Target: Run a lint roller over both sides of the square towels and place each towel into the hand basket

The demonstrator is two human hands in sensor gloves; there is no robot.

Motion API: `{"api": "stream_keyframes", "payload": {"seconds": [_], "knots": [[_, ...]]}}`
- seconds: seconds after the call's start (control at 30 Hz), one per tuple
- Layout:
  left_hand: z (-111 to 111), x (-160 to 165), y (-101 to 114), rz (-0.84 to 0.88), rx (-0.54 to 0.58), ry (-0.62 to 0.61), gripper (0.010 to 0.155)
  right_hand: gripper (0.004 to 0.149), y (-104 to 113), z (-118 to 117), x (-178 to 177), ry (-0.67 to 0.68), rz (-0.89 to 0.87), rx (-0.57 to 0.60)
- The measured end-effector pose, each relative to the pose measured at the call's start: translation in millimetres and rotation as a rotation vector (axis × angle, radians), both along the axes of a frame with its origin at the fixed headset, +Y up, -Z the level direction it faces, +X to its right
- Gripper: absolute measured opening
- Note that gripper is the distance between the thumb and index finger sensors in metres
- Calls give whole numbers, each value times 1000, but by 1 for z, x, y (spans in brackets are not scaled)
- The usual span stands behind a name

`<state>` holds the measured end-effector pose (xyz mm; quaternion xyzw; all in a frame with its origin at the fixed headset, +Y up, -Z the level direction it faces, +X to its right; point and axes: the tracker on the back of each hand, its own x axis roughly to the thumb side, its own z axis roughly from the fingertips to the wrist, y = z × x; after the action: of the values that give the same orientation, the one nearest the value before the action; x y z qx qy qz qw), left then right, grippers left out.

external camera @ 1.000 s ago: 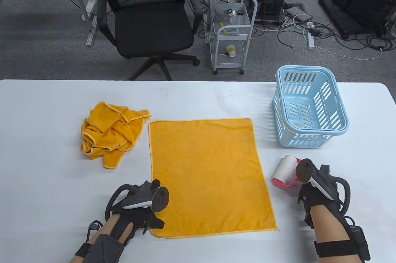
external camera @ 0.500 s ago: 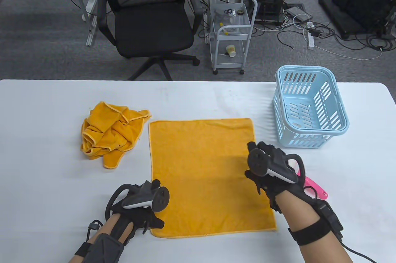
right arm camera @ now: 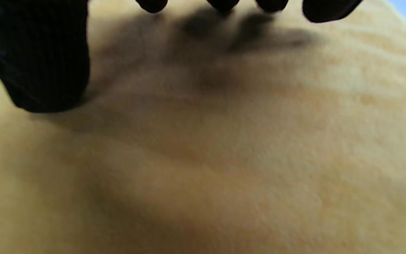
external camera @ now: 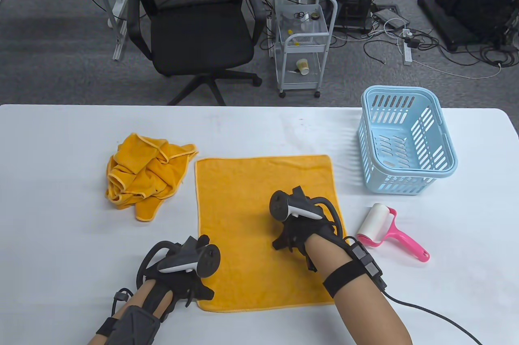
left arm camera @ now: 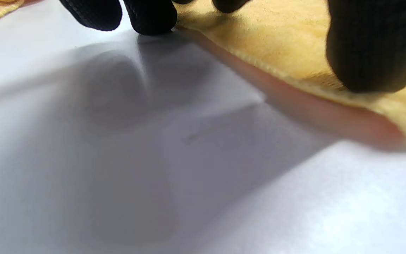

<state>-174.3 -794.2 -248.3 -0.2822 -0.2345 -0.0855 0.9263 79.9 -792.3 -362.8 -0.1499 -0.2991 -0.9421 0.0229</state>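
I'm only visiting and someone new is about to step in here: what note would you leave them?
Left hand presses the near left corner of the flat towel. Right hand is over the towel's middle, holding nothing. Lint roller lies on the table, right of the towel. Crumpled towels wait at left. Basket holds no towel. Left: pick up the roller, roll both sides of each towel, basket them.

Items on the table, counted. Orange towels: two, one flat towel (external camera: 263, 199) at centre and one crumpled towel (external camera: 142, 174) at left. Lint roller (external camera: 383, 227): one. Blue hand basket (external camera: 405, 142): one. Gloved hands: two, left hand (external camera: 182, 276) and right hand (external camera: 300, 227).
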Motion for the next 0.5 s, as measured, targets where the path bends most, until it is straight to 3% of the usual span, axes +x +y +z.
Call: {"api": "stream_keyframes", "payload": {"seconds": [0.07,0.13,0.2,0.27,0.4,0.5], "knots": [[-1,0,3,11,-6,2,109,98,1,-1,2,-39,-58,20],[-1,-2,5,53,-11,12,111,89,4,-2,3,-31,-29,112],[-2,-4,6,55,-20,15,113,61,6,-3,3,-56,-53,155],[-2,-5,6,64,-24,17,113,45,6,-4,4,-43,-28,214],[-2,-4,6,57,-23,16,113,44,16,-8,9,-38,9,212],[-1,-4,6,51,-23,13,112,47,46,-17,26,-121,-87,260]]}}
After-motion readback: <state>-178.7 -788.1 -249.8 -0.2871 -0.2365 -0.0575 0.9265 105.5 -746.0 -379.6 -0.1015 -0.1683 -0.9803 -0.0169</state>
